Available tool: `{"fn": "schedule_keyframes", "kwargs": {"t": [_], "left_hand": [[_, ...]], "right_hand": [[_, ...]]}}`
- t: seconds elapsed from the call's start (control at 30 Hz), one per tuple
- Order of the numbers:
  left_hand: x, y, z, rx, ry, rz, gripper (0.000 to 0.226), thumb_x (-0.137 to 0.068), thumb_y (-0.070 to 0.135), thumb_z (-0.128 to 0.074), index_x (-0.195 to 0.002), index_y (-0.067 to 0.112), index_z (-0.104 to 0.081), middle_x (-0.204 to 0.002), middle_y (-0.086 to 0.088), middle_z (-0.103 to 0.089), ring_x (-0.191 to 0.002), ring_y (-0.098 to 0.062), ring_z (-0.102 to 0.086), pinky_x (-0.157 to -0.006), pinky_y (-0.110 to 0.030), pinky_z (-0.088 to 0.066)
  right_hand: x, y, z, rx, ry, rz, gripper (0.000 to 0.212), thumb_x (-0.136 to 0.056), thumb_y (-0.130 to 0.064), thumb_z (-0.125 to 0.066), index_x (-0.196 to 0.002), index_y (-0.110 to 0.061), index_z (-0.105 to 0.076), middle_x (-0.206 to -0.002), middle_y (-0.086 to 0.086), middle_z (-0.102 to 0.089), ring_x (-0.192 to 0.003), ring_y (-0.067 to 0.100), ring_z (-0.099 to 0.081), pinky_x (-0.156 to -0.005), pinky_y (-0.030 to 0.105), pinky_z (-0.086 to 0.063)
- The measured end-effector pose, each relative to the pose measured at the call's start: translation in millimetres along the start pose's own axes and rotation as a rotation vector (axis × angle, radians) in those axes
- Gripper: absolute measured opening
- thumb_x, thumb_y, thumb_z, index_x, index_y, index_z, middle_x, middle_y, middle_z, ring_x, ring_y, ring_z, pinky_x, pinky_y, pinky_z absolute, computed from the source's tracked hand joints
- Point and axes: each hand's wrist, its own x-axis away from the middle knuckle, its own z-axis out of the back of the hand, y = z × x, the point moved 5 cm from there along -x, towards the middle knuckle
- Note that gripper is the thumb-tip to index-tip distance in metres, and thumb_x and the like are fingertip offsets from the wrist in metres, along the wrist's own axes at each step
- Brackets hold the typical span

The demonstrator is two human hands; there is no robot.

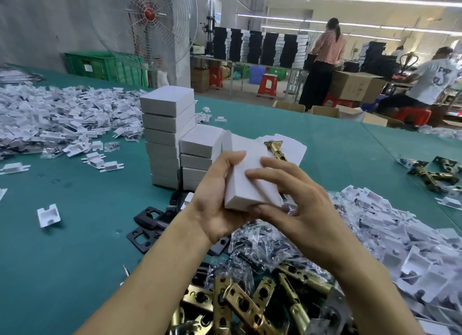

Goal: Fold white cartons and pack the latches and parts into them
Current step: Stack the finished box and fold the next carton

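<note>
I hold a white carton [250, 187] above the green table [75, 234], its far flaps open. A brass latch [275, 151] sticks out of its open end. My left hand [220, 199] grips the carton from the left and below, thumb on its top edge. My right hand [297, 199] grips it from the right, fingers on the top face and thumb under the near end. Two stacks of closed white cartons [170, 134] stand just behind. More brass latches [250, 302] lie below my arms.
Black strike plates [147, 222] and clear screw bags [262, 244] lie near my wrists. Heaps of white plastic inserts [62, 119] cover the left and right [412, 247] of the table. Loose latches [435, 172] lie far right. People work beyond the table's far edge.
</note>
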Motion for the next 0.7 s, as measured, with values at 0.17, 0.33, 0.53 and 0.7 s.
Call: {"fn": "schedule_keyframes", "kwargs": {"t": [0.17, 0.33, 0.53, 0.7], "left_hand": [[1.7, -0.7, -2.8, -0.088, -0.011, -0.003, 0.047, -0.071, 0.021, -0.067, -0.117, 0.011, -0.063, -0.097, -0.011, -0.062, -0.08, -0.025, -0.062, -0.06, -0.033, -0.052], [-0.8, 9.1, 11.5, -0.144, 0.215, -0.101, 0.053, -0.073, 0.019, -0.071, -0.122, 0.003, -0.06, -0.102, -0.017, -0.07, -0.081, -0.028, -0.069, -0.067, -0.045, -0.06], [1.0, 29.5, 41.1, -0.085, 0.403, -0.265, 0.079, -0.063, 0.034, -0.079, -0.136, 0.019, -0.051, -0.125, -0.017, -0.064, -0.112, -0.04, -0.064, -0.071, -0.065, -0.057], [-2.5, 24.8, 36.2, -0.176, 0.313, -0.302, 0.068, -0.066, 0.033, -0.081, -0.129, 0.022, -0.058, -0.097, -0.007, -0.075, -0.086, -0.028, -0.074, -0.061, -0.047, -0.06]], "right_hand": [[1.2, 2.2, -2.9, 0.056, -0.019, -0.009, 0.055, -0.083, -0.023, -0.078, -0.119, -0.06, -0.058, -0.145, -0.029, -0.042, -0.13, -0.01, -0.04, -0.095, 0.016, -0.047], [0.5, 10.9, -5.5, 0.141, -0.069, -0.083, 0.046, -0.086, -0.041, -0.071, -0.127, -0.055, -0.057, -0.139, -0.029, -0.048, -0.127, -0.005, -0.044, -0.107, 0.027, -0.041], [4.6, 31.6, -8.2, 0.243, -0.191, -0.271, 0.033, -0.092, -0.041, -0.065, -0.124, -0.041, -0.061, -0.122, -0.02, -0.063, -0.106, -0.002, -0.058, -0.098, 0.036, -0.051], [11.6, 35.4, -26.8, 0.217, -0.439, -0.314, 0.039, -0.093, -0.041, -0.065, -0.131, -0.038, -0.058, -0.127, -0.016, -0.062, -0.087, -0.018, -0.05, -0.089, 0.019, -0.045]]}}
